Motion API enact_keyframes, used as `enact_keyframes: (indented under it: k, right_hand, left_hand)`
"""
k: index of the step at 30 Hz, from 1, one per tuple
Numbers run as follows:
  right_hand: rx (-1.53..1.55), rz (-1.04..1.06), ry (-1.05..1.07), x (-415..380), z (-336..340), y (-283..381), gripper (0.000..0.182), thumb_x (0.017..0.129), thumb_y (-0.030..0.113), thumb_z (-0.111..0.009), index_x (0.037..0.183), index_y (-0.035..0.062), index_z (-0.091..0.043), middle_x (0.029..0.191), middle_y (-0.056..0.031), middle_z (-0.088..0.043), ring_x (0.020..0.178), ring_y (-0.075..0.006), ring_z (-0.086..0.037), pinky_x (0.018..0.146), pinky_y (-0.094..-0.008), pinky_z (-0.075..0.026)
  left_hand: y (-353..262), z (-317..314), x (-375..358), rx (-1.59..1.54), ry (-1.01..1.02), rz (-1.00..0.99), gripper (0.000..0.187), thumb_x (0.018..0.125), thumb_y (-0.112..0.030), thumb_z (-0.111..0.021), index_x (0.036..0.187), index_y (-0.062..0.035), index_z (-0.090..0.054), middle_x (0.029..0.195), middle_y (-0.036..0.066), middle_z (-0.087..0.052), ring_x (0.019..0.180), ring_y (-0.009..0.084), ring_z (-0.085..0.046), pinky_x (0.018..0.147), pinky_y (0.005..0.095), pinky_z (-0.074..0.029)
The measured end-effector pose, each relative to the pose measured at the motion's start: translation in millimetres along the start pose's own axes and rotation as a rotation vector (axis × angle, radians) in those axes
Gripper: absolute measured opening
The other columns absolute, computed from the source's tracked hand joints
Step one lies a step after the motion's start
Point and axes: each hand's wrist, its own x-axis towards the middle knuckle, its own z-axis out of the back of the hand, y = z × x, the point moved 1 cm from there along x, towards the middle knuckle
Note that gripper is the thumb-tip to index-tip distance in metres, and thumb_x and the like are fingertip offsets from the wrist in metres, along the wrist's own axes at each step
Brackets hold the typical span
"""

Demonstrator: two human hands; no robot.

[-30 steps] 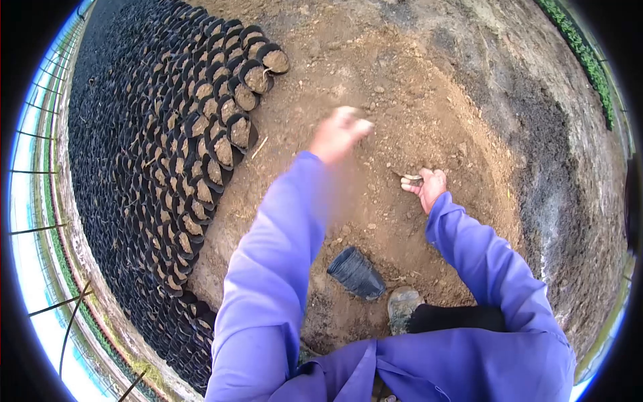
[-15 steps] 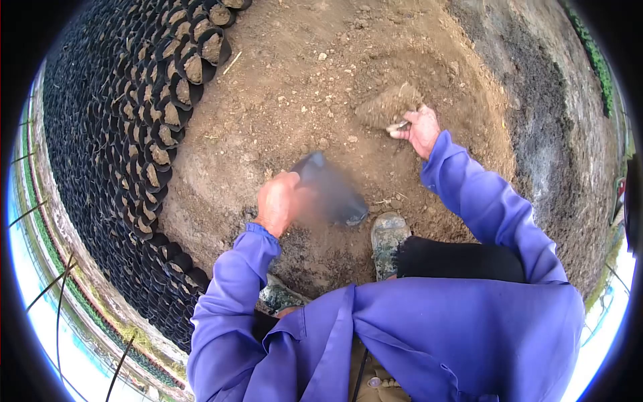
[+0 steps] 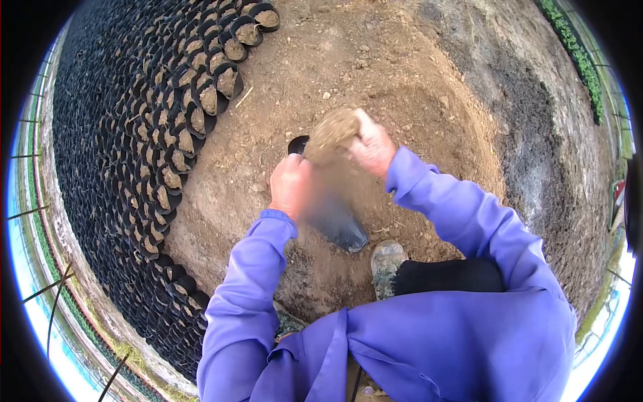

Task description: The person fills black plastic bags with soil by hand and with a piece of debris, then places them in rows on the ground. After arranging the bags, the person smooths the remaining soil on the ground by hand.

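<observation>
My left hand is closed on the rim of a black plastic nursery bag. The bag hangs at a slant over the dirt, its mouth up by my fingers and its lower end towards my shoes; part of it is blurred. My right hand grips a scoop heaped with brown soil. That load is tilted right over the bag's mouth, close to my left hand. Soil and motion blur hide most of the scoop's shape.
Loose brown soil forms a heap ahead and to the right. Rows of soil-filled black bags stand packed together on the left. My shoe is just below the bag. Darker ground lies farther right.
My right hand has lifted the soil-laden scoop from the heap and brought it left, over the bag. My left hand still holds the bag, which now hangs more steeply.
</observation>
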Motion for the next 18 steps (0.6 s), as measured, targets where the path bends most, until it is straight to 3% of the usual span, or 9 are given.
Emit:
enact_keyframes:
  k: [1,4,5,9,12,15,18]
  right_hand:
    - [-0.166,-0.032,0.013,2.6,-7.7,5.7,0.03,0.086,0.005,-0.048,0.116,0.0064,-0.048,0.104,-0.0217,-0.063,0.092,-0.0333,-0.065,0.084,-0.038,-0.051]
    - [-0.229,0.25,-0.09,6.7,-18.5,-13.2,0.031,0.085,0.004,-0.046,0.116,0.0061,-0.048,0.105,-0.0222,-0.063,0.095,-0.0331,-0.063,0.082,-0.0369,-0.051]
    - [-0.024,0.017,-0.096,13.4,-16.9,-28.4,0.033,0.086,0.003,-0.044,0.119,0.0061,-0.046,0.11,-0.0186,-0.062,0.097,-0.0278,-0.063,0.08,-0.0355,-0.052]
    - [0.413,-0.124,-0.264,3.3,8.9,-31.9,0.035,0.092,0.007,-0.044,0.126,0.006,-0.041,0.11,-0.0066,-0.058,0.088,-0.0119,-0.06,0.059,-0.0232,-0.052]
    - [0.533,-0.266,-0.33,-9.8,18.2,-52.1,0.036,0.091,0.007,-0.044,0.127,0.0064,-0.041,0.107,-0.0081,-0.059,0.079,-0.0122,-0.062,0.052,-0.0229,-0.051]
    - [0.584,-0.432,-0.344,-23.3,26.1,-54.1,0.035,0.09,0.009,-0.044,0.125,0.0074,-0.043,0.1,-0.0086,-0.061,0.068,-0.0132,-0.062,0.048,-0.0226,-0.05]
    - [0.641,-0.578,-0.303,-35.9,30.6,-68.3,0.03,0.089,0.009,-0.042,0.118,0.0105,-0.05,0.089,-0.0052,-0.064,0.06,-0.0122,-0.06,0.046,-0.0235,-0.049]
  left_hand:
    - [5.1,-8.3,-3.4,0.049,-0.013,-0.019,0.009,0.068,-0.014,-0.061,0.071,-0.0094,-0.054,0.073,0.009,-0.05,0.07,0.0301,-0.054,0.059,0.0423,-0.045]
    - [13.0,-19.4,-10.9,0.143,-0.041,-0.046,0.012,0.068,-0.018,-0.062,0.07,-0.0097,-0.053,0.072,0.01,-0.05,0.069,0.0307,-0.054,0.059,0.0442,-0.045]
    - [9.8,-17.1,-11.6,0.138,-0.045,-0.036,0.012,0.068,-0.019,-0.062,0.071,-0.0099,-0.053,0.072,0.01,-0.05,0.069,0.0308,-0.054,0.058,0.0447,-0.044]
    - [7.7,-11.1,-5.2,0.029,0.131,0.099,0.012,0.07,-0.019,-0.062,0.072,-0.0106,-0.054,0.074,0.01,-0.052,0.071,0.032,-0.056,0.058,0.0456,-0.045]
    - [17.1,-7.1,4.7,-0.056,0.229,0.206,0.012,0.071,-0.019,-0.062,0.074,-0.0106,-0.054,0.076,0.01,-0.053,0.075,0.0323,-0.057,0.06,0.0448,-0.048]
    - [36.5,-43.2,11.1,0.118,0.292,0.2,0.011,0.072,-0.017,-0.062,0.074,-0.0097,-0.054,0.078,0.011,-0.054,0.077,0.0318,-0.058,0.066,0.0427,-0.049]
    - [42.2,-20.7,64.6,0.011,0.143,0.071,0.008,0.074,-0.015,-0.061,0.08,-0.0088,-0.058,0.081,0.012,-0.057,0.079,0.0316,-0.058,0.069,0.0413,-0.049]
